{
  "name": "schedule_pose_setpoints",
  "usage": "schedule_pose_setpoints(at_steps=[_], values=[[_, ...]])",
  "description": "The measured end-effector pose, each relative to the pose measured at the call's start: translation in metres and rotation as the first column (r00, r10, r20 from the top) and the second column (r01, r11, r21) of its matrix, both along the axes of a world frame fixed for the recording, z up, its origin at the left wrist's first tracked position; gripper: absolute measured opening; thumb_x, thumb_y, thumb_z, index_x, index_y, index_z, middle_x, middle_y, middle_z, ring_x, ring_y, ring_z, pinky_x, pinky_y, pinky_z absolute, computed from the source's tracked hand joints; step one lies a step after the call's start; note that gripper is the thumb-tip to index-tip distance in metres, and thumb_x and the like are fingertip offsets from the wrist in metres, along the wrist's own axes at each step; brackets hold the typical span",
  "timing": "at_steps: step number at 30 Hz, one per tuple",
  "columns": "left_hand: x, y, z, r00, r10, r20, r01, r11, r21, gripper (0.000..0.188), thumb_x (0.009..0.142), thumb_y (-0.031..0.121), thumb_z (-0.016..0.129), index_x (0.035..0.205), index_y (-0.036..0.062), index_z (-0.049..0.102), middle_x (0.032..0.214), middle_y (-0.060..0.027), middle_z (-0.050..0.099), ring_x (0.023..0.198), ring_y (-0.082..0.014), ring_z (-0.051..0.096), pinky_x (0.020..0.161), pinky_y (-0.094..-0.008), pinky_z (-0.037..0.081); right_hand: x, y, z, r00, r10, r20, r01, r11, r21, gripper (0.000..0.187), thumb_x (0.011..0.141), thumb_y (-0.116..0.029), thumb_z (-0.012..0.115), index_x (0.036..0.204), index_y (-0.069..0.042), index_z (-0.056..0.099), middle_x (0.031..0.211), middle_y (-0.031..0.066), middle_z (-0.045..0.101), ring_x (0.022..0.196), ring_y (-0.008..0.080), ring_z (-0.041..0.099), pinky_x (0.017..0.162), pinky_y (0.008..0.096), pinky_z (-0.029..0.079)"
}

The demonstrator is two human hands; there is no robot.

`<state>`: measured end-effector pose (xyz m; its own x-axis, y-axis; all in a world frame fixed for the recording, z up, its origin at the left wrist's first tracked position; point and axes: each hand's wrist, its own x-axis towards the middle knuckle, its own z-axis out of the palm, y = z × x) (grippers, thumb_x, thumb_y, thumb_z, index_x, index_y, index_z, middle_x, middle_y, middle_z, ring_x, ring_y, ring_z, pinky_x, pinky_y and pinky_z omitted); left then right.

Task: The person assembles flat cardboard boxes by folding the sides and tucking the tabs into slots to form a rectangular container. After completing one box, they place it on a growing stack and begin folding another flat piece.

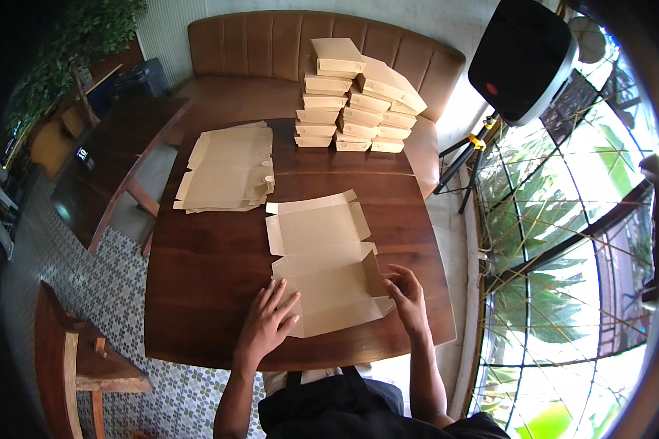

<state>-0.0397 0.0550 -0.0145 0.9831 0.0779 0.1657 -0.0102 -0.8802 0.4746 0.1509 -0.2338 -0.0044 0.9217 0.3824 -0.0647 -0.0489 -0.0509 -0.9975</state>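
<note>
A flat brown cardboard box blank (322,285) lies unfolded on the dark wooden table in front of me. Its near right side flap (374,273) stands raised, while the far panel and its flaps lie mostly spread out. My left hand (269,322) rests with fingers apart on the near left edge of the cardboard. At the opposite side, my right hand (407,294) has its fingers curled, thumb and index at the raised flap; the exact contact is partly hidden.
A pile of flat box blanks (223,168) lies at the table's far left. Several folded boxes (359,102) stand stacked at the far right, before a brown bench (249,47). A black speaker (521,62) on a stand is beside the window. Another table (117,161) stands left.
</note>
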Motion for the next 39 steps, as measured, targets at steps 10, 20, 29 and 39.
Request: schedule_pose_setpoints(at_steps=[10,20,29,39], values=[[0.017,-0.007,0.009,0.995,0.094,-0.03,-0.097,0.991,-0.092,0.047,0.104,0.039,0.069,0.14,0.0084,0.068,0.156,-0.0173,0.052,0.149,-0.0381,0.045,0.126,-0.0589,0.033,-0.014,0.016,0.004,0.921,0.187,0.341,-0.064,0.938,-0.342,0.035,0.096,-0.014,0.079,0.129,-0.004,0.074,0.12,0.0111,0.075,0.101,0.0169,0.071,0.087,0.0331,0.057],[-0.019,-0.019,0.006,0.99,-0.12,-0.07,0.123,0.991,0.047,0.074,0.084,0.057,0.084,0.144,0.0173,0.068,0.166,-0.0145,0.044,0.156,-0.0351,0.039,0.128,-0.059,0.032,-0.001,-0.019,0.001,0.986,0.062,0.158,0.009,0.909,-0.417,0.034,0.097,-0.009,0.075,0.13,-0.003,0.073,0.109,0.0077,0.079,0.093,0.0144,0.073,0.084,0.0312,0.058],[-0.025,-0.014,0.0,0.986,-0.071,0.153,0.092,0.987,-0.134,0.022,0.097,0.025,0.079,0.112,0.009,0.08,0.128,-0.0076,0.075,0.129,-0.028,0.066,0.11,-0.0485,0.05,-0.004,-0.013,0.007,0.981,0.094,0.169,-0.016,0.911,-0.413,0.033,0.098,-0.016,0.077,0.128,-0.003,0.073,0.102,0.0058,0.076,0.092,0.0132,0.07,0.084,0.0315,0.056],[0.004,-0.022,0.024,0.997,-0.043,0.059,0.051,0.989,-0.141,0.033,0.1,0.032,0.074,0.121,0.0055,0.075,0.12,-0.0113,0.073,0.114,-0.0328,0.068,0.103,-0.044,0.054,-0.009,0.013,0.002,0.739,0.398,0.543,-0.01,0.813,-0.583,0.056,0.091,-0.023,0.082,0.142,-0.008,0.068,0.152,0.0152,0.062,0.148,0.0362,0.051,0.123,0.0515,0.038]])
